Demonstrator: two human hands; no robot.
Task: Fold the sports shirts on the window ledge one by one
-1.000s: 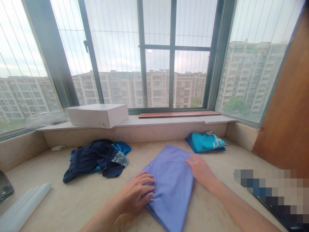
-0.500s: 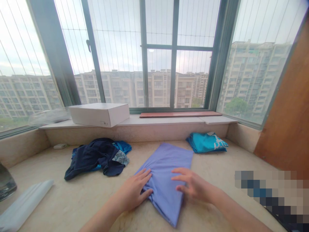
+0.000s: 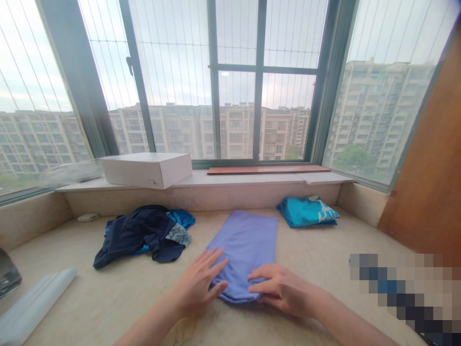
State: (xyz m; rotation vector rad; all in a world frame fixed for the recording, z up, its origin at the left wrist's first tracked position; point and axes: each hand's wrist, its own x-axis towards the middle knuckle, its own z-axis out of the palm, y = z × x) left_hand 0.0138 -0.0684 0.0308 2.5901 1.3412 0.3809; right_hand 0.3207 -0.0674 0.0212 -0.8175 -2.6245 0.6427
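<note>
A lavender garment, folded into a flat, roughly rectangular piece, lies on the stone ledge in front of me. Along its left edge rests my left hand, fingers spread and laid over the cloth. My right hand is at the near right corner, its fingers apart and slightly bent on the fabric. The thumb of that hand lies by the near edge, where the cloth is rounded and turned under. Whether any cloth is between thumb and fingers cannot be made out clearly.
Left of the garment lies a crumpled dark navy garment with blue pieces. A folded turquoise garment sits at the back right. On the raised sill stand a white box and a reddish board. A pale folded item lies front left.
The garment's pointed near corner has been turned under, leaving a shorter, rounded near edge. My right hand has moved slightly nearer to me and leftward onto it; the left stays at the left edge.
</note>
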